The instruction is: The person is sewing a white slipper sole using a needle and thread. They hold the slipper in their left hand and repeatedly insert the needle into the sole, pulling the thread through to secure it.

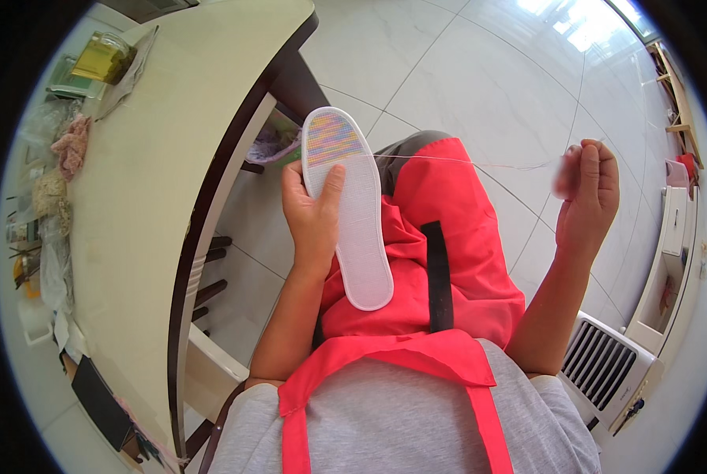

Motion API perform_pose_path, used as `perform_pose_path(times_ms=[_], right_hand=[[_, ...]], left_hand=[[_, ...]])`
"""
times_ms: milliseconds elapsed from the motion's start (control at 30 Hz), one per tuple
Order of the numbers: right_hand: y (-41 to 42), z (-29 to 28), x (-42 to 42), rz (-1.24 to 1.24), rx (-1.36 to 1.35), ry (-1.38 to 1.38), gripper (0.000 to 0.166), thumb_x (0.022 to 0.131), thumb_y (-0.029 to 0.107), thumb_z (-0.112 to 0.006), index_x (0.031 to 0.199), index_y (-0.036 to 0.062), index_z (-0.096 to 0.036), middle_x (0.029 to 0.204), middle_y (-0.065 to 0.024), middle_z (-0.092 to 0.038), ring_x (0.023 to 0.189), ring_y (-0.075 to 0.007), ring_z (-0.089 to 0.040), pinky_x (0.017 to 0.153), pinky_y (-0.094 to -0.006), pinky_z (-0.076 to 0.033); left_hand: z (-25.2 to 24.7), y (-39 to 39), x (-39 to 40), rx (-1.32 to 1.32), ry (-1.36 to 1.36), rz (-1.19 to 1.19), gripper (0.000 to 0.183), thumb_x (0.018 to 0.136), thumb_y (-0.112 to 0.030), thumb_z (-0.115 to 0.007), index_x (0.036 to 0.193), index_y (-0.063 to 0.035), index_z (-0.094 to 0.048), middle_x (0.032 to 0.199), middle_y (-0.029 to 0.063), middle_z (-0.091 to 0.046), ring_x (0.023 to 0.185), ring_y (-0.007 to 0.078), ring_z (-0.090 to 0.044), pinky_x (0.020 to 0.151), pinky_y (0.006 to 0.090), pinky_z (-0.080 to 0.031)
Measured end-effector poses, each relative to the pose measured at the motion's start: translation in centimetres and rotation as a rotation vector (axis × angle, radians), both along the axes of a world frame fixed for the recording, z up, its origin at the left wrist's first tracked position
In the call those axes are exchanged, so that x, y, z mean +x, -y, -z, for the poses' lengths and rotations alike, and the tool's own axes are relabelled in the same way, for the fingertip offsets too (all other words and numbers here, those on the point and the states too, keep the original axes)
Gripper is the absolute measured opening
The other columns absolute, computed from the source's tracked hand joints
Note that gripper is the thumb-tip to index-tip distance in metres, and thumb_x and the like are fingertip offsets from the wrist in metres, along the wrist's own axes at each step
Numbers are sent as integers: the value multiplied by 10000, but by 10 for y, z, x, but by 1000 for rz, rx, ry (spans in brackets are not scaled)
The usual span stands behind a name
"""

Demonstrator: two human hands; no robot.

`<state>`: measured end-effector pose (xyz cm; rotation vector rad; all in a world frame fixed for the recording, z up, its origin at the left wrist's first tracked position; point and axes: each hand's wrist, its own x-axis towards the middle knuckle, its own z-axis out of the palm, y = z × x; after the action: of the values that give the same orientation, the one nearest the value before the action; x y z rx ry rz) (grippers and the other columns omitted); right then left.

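My left hand [315,213] grips a white insole [362,237] by its left edge, thumb on top, above my lap. Multicoloured cross-stitch [332,139] covers the insole's far end; the rest of its face is plain white. From the edge of the stitching a thin pale thread [448,159] runs almost straight to the right. My right hand [587,189], raised out to the right, pinches at the thread's far end with thumb and forefinger; a needle is too small to make out. Part of that hand looks blurred. A red apron [460,255] lies over my lap.
At the left stands a cream table [134,195] with a dark edge; a glass jug of yellow liquid [99,59], plastic bags and a pink cloth [71,147] lie along its far side. Below is a lined bin [273,142]. A white heater-like appliance [605,361] stands at lower right.
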<state>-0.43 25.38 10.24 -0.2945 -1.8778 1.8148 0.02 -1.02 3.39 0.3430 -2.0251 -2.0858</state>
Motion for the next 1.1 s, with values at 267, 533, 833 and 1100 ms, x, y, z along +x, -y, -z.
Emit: perform_pose_path(times_ms=[267,533,833,1100], right_hand=[[-19,6,-1,74,-312,-125,130,924,136,-472,960,18,-513,646,-4,-423,530,-68,-348,490,-206,-315],[-30,16,-3,136,-357,-220,108,925,110,-452,949,17,-500,607,18,-332,509,-68,-269,577,-242,-405],[19,-15,2,-311,-429,-102,136,937,109,-412,970,8,-496,584,28,-321,449,-35,-260,400,-212,-416],[-1,-69,38,-1124,-601,-366,81,906,20,-437,951,62,-385,543,-44,-422,356,-109,-407,303,-215,-461]], left_hand=[[6,3,-1,11,-23,-5,264,838,-110,-626,984,9,-441,920,71,-552,804,93,-535,733,229,-456],[4,3,-1,4,-48,-4,254,836,-103,-627,970,6,-441,918,72,-551,802,91,-530,733,231,-456],[-15,-10,1,-18,-217,31,361,859,-66,-570,1168,9,-399,1033,89,-514,874,121,-527,777,249,-451],[-9,-1,-1,-417,-294,149,255,843,50,-491,938,-99,-674,995,107,-483,894,201,-537,799,262,-437]])
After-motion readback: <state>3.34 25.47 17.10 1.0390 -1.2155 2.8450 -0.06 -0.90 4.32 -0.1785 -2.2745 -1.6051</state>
